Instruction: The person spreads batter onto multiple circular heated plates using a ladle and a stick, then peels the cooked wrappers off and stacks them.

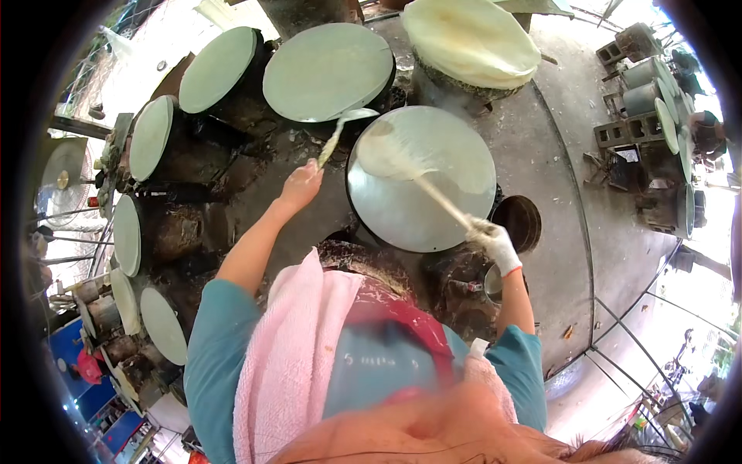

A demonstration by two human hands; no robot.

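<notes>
**Batter spread on round steamer top**

Right hand [495,242], white glove, closed round the end of a long pale stick [440,201]; stick runs up-left to a flat spreader lying on the disc [421,178]. Disc: round, grey-green, taut, smooth, just ahead of the body, centre-right. Thin whitish batter film [402,155] smeared over its upper-left part, rest bare and shiny.

Left hand [300,185], bare, fingers curled round the lower end of a thin ladle [338,133]; its pale scoop end sits at the gap btwn this disc and the next disc [328,71] behind. Scoop contents: can't tell.

More discs w/ same grey-green tops ring the left side: one [219,68] top-left, one [151,138] lower, others further down the edge, all bare on top. Dark sooty bodies below them.

Top centre: mound [471,39] covered w/ pale cream sheet, draped, wrinkled.

Dark round hole [519,222] in the grey bench [541,155] just right of the gloved hand; inside not visible. Small metal pot [491,282] below the right wrist, mostly hidden.

Pink towel [290,348] over left shoulder.
</notes>
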